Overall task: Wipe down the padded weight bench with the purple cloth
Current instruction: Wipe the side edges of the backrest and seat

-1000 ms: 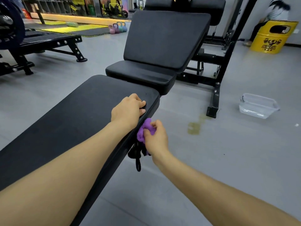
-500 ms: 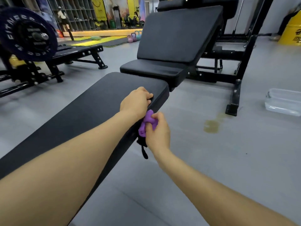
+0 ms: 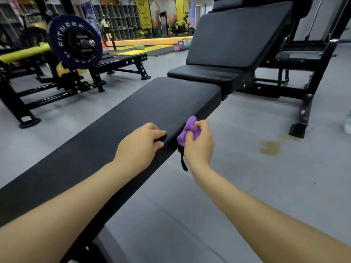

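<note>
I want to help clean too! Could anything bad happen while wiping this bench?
The purple cloth is bunched small in the right hand, so it may miss parts of the bench edge. The black strap hanging below could snag it. The yellowish stain on the floor might be slippery.

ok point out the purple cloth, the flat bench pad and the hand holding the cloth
purple cloth (image 3: 190, 128): head view, bunched upper fold
flat bench pad (image 3: 144, 107): head view, bare top surface
right hand (image 3: 199, 145): head view, back of the hand
</note>
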Tool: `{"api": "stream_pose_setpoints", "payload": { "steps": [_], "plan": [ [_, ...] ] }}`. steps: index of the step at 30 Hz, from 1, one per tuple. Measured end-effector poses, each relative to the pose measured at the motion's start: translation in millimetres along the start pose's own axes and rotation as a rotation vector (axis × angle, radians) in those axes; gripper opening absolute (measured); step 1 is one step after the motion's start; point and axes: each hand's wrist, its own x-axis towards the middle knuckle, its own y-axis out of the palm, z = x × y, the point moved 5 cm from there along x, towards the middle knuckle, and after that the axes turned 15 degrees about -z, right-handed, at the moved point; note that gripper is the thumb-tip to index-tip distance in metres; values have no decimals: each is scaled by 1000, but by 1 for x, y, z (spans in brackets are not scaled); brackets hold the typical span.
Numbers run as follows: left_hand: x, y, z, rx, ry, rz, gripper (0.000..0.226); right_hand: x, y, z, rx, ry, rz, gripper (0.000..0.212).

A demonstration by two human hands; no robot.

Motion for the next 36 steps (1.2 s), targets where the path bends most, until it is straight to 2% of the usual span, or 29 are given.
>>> {"api": "stream_pose_setpoints", "payload": {
  "steps": [2, 6, 9, 12, 17, 19, 22, 24, 27, 30, 33, 36],
  "plan": [
    [1, 1, -2, 18, -12, -9, 34, -20, -1, -1, 27, -89, 64, 11],
    [1, 4, -3, 25, -32, -9, 34, 16, -4, 3, 16, -156, -13, 12],
    [-2, 4, -3, 26, -45, -25, 34, 37, 0, -4, 2, -102, -58, 11],
    [-6, 5, -5, 27, -51, -42, 34, 20, -2, 0, -1, -26, -109, 13],
    [-5, 3, -4, 30, -58, -54, 34, -50, -6, 10, 5, -243, 92, 17],
    [-5, 3, -5, 27, -56, -56, 34, -21, -4, 5, -2, -198, 33, 18],
    [-6, 5, -5, 25, -48, -63, 33, 38, 5, -6, -18, 4, -57, 25],
    [-6, 6, -4, 24, -47, -64, 33, 48, 5, -7, -29, 57, -82, 27],
    [-6, 6, -3, 29, -45, -72, 32, 8, -1, 2, -55, -97, -33, 25],
    [-4, 6, -2, 20, -49, -81, 32, -43, -4, 8, -3, -292, 126, 20],
    [-4, 6, -3, 18, -47, -76, 32, -24, -4, 4, 26, -298, 149, 16],
    [-5, 6, -5, 37, -35, -70, 32, 17, -2, -4, 21, -226, 65, 21]
  ]
}}
